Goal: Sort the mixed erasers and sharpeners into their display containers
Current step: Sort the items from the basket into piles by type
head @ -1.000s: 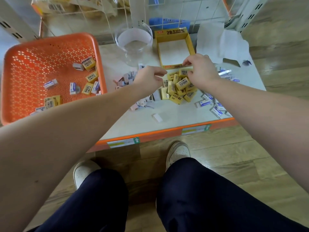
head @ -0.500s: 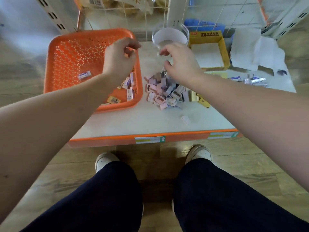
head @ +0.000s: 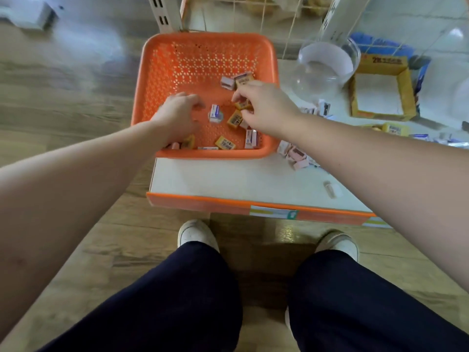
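Note:
The orange perforated basket (head: pixel 208 36) stands at the table's left end and holds several yellow-wrapped erasers (head: pixel 234 119) and white-and-blue erasers (head: pixel 215 113). My left hand (head: pixel 179 115) is down inside the basket with its fingers bent onto the floor; whatever lies under them is hidden. My right hand (head: pixel 266 105) reaches in from the right, and its fingertips pinch a yellow eraser (head: pixel 242 105). To the right stand a clear round bowl (head: pixel 327 69) and an empty yellow cardboard display box (head: pixel 407 92).
Pink sharpeners (head: pixel 295 154) lie heaped on the white table (head: pixel 228 179) just right of the basket. More yellow erasers (head: pixel 393 129) and blue-white ones lie at the far right. One small loose piece (head: pixel 330 189) sits near the orange front edge. Shelf uprights rise behind.
Both hands left the yellow eraser pile by the box, swung left past the bowl, and dropped into the orange basket. The view turned left with them.

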### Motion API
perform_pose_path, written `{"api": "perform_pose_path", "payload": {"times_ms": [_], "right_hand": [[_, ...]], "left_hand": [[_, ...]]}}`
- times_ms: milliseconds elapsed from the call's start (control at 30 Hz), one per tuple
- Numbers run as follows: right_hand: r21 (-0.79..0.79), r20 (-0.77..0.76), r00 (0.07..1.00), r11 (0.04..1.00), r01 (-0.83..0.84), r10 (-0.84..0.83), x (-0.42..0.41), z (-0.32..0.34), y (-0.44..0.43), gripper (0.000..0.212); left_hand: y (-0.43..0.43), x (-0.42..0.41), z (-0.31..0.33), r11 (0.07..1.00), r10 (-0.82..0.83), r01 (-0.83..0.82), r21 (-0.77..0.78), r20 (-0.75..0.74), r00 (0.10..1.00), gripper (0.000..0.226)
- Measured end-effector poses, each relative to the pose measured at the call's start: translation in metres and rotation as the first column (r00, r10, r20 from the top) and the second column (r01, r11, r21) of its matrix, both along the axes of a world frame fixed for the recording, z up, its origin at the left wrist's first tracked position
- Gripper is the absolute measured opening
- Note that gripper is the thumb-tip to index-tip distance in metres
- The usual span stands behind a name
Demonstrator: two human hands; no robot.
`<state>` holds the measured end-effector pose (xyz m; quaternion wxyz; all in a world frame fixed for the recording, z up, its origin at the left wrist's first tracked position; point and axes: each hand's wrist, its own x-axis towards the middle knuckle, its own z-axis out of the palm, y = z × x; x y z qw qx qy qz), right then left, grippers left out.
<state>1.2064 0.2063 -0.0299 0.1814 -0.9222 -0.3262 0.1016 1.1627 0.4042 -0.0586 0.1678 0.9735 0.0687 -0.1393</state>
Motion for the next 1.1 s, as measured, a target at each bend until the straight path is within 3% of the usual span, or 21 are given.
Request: {"api": "perform_pose_path", "payload": {"times_ms": [133,433,533,767,967,1100], "right_hand": [[-0.261,0.023,1.000,0.965,-0.015,0.022,0.000,-0.005,0.015,0.042],[-0.550,-0.080,0.995,0.830,-0.096,0.062,-0.004,-0.021,0.035,0.055],[-0.560,-0.098,0.994,0.823,-0.099,0.052,0.000,-0.021,0.038,0.050],[-0.493,-0.042,0.998,0.868,-0.058,0.043,0.003,-0.023,0.035,0.034],[-0.426,-0.009,0.999,0.904,-0.040,0.040,0.002,-0.027,0.029,0.027],[-0.251,-0.015,0.999,0.968,0.026,-0.030,0.001,-0.021,0.026,0.025]], "left_hand": [[0.007,-0.002,-0.004,0.999,0.003,-0.002,-0.045,0.035,0.999,0.047],[-0.019,-0.003,-0.007,0.965,-0.209,0.214,-0.153,0.051,0.977,0.046],[-0.024,-0.002,-0.008,0.958,-0.246,0.246,-0.144,0.019,0.969,0.037],[-0.027,-0.003,-0.009,0.930,-0.362,0.351,-0.107,-0.112,0.925,0.042],[-0.029,-0.001,-0.005,0.939,-0.343,0.341,-0.039,-0.117,0.932,0.034],[-0.026,-0.002,-0.001,0.956,-0.294,0.295,-0.001,-0.074,0.953,0.032]]}}
